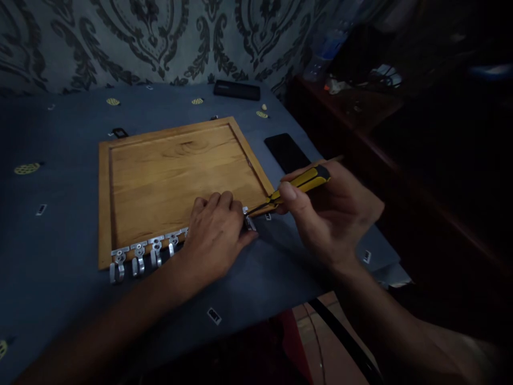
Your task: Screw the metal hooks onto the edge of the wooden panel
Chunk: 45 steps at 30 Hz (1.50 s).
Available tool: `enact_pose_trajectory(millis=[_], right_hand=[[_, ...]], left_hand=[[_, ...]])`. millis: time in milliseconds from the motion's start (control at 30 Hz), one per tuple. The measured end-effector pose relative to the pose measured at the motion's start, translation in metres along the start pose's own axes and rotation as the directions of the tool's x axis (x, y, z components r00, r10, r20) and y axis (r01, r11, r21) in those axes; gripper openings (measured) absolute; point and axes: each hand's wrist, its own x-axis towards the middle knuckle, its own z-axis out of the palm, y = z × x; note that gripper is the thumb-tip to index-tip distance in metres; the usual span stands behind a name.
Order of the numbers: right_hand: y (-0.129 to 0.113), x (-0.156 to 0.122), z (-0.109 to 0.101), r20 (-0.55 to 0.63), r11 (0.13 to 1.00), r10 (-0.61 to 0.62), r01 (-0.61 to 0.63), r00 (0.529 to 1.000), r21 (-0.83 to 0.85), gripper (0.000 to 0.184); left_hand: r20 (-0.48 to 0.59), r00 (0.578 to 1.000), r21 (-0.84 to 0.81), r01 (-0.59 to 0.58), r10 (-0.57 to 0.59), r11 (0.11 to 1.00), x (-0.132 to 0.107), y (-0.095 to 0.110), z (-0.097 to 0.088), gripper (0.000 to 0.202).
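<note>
A framed wooden board (180,176) lies flat on the cloth, with a metal hook rail (139,251) along its near edge. My left hand (216,232) is closed over the right part of this rail, fingers on the board and thumb below the edge. It hides several hooks. In my right hand (332,208) is a yellow and black screwdriver (306,181), pinched between thumb and fingers. The screwdriver slants down to the left, its tip at the rail's right end beside my left hand. Whether the tip sits in a screw, I cannot tell.
A black phone (286,151) lies right of the board. At the back of the blue tablecloth (60,214) rests a dark oblong case (236,90). A dark reddish wooden surface (344,115) to the right bears a plastic bottle (328,48) and clutter. A patterned wall (152,37) stands behind.
</note>
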Motion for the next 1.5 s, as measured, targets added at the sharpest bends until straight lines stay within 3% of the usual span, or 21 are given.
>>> enact_pose_trajectory(millis=[100,267,433,533,667,900,1033,1200,1367,1500], right_hand=[[0.003,-0.002,0.000,0.038,0.999,0.040,-0.041,0.998,0.016,0.013],[0.002,0.001,0.001,0.054,0.999,0.008,-0.010,0.998,0.034,0.016],[-0.006,0.009,-0.005,0.208,0.935,0.182,-0.235,0.961,0.267,0.010],[-0.008,0.012,-0.012,0.265,0.873,0.217,-0.309,0.939,0.378,0.023],[-0.008,0.014,-0.018,0.281,0.862,0.188,-0.295,0.941,0.413,0.024],[-0.003,0.015,-0.017,0.208,0.923,0.129,-0.194,0.970,0.333,0.017],[-0.004,0.011,-0.010,0.108,0.977,0.088,-0.107,0.990,0.185,0.012],[-0.011,0.003,0.002,-0.034,0.974,0.156,-0.147,0.987,0.175,0.021],[-0.013,0.005,0.001,0.064,0.968,0.144,-0.154,0.988,0.200,0.008],[-0.012,0.011,-0.006,0.206,0.971,0.090,-0.132,0.974,0.198,0.012]], left_hand=[[-0.014,1.000,0.002,-0.004,0.004,1.000,0.000,-0.001,0.001,0.031],[-0.012,1.000,0.004,-0.001,0.002,1.000,0.000,0.000,0.001,0.033],[-0.005,1.000,0.004,0.007,-0.007,1.000,0.001,0.000,0.000,0.033],[0.001,1.000,0.004,0.008,-0.008,1.000,0.001,0.000,-0.002,0.032],[0.024,1.000,-0.004,0.012,-0.012,1.000,0.002,0.001,-0.003,0.033],[0.013,1.000,-0.003,0.004,-0.003,1.000,0.001,0.001,-0.001,0.034],[-0.011,1.000,-0.009,-0.008,0.008,1.000,0.000,-0.001,0.001,0.035],[0.014,1.000,-0.010,0.004,-0.004,1.000,0.001,0.000,0.000,0.034],[0.003,1.000,-0.021,-0.005,0.005,1.000,0.001,0.000,-0.002,0.031],[-0.005,1.000,-0.014,-0.004,0.004,1.000,-0.001,-0.001,-0.001,0.031]])
